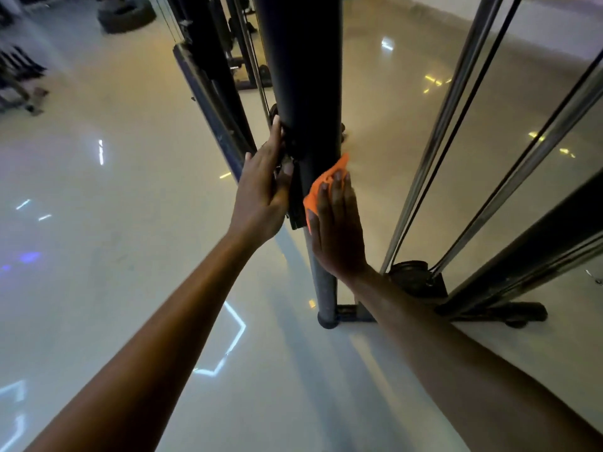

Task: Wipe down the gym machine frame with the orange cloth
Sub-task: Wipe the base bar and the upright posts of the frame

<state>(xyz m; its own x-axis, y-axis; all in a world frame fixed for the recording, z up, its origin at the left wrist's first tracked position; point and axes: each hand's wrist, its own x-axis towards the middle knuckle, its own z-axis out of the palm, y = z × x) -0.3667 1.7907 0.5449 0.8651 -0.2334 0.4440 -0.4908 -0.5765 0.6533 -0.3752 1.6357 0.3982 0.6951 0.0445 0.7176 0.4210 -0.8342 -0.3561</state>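
A black upright post [301, 76] of the gym machine frame runs from the top of the view down to the floor. My right hand [337, 228] lies flat with straight fingers and presses the orange cloth [321, 184] against the post's right side. The cloth shows above and left of my fingers. On the post's left side, my left hand [262, 190] rests with extended fingers against a black bracket [295, 203] mounted there.
Chrome guide rods and black cables [456, 125] slant up at the right, ending at a pulley and the frame's base foot [421, 282]. More black machine parts [215, 76] stand behind the post. A tyre [125, 14] lies far left on the glossy floor.
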